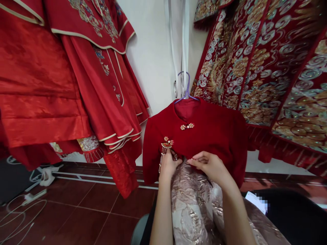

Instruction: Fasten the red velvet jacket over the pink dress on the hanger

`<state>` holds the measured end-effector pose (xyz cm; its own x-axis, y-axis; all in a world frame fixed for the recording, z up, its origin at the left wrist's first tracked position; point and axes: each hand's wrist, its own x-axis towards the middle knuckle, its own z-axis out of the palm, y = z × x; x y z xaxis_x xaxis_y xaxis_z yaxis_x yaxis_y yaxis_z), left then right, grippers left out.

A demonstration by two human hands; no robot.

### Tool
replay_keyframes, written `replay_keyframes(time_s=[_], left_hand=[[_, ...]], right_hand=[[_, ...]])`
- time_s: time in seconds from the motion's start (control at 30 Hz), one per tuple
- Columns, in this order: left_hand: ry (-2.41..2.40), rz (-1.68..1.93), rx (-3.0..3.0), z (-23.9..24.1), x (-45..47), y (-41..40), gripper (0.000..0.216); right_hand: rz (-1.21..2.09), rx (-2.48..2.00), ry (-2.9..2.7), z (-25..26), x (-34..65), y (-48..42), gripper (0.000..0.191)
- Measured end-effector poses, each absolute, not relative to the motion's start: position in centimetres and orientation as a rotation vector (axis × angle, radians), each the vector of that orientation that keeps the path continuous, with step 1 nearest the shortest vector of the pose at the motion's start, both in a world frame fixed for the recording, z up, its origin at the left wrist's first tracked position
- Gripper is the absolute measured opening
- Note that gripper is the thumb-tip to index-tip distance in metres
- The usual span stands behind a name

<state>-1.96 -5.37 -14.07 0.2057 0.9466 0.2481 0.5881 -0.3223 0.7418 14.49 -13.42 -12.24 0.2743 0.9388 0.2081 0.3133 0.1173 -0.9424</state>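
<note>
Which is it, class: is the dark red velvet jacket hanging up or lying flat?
Hanging: the jacket hangs from a purple hanger.

1. Bunch of red satin robes hanging off to my left, cream trim and all.
2. Heavy embroidered gold-and-silver gowns on my right.
3. White cables sprawled over the dark red floor tiles.
</note>
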Motion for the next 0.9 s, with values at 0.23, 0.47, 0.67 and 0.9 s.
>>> replay_keyframes(time_s=[0.23,0.47,0.67,0.9], left_hand=[[1.400,1.106,2.062,-14.6,-0.5,-5.8,0.022],[1.516,1.068,2.033,-14.6,-0.6,-5.4,0.022],[1.249,1.109,1.886,-14.8,-1.8,-4.7,0.025],[1.081,1.107,1.860,-15.2,-2.2,-4.5,0.014]], right_hand=[[0.659,-1.189,-1.194,-13.6,9.4,-10.2,0.036],[0.464,-1.318,-1.010,-17.5,10.5,-7.0,0.037],[0.433,-1.309,-1.008,-17.7,10.4,-7.0,0.035],[0.467,-1.270,-1.034,-18.0,10.6,-7.0,0.042]])
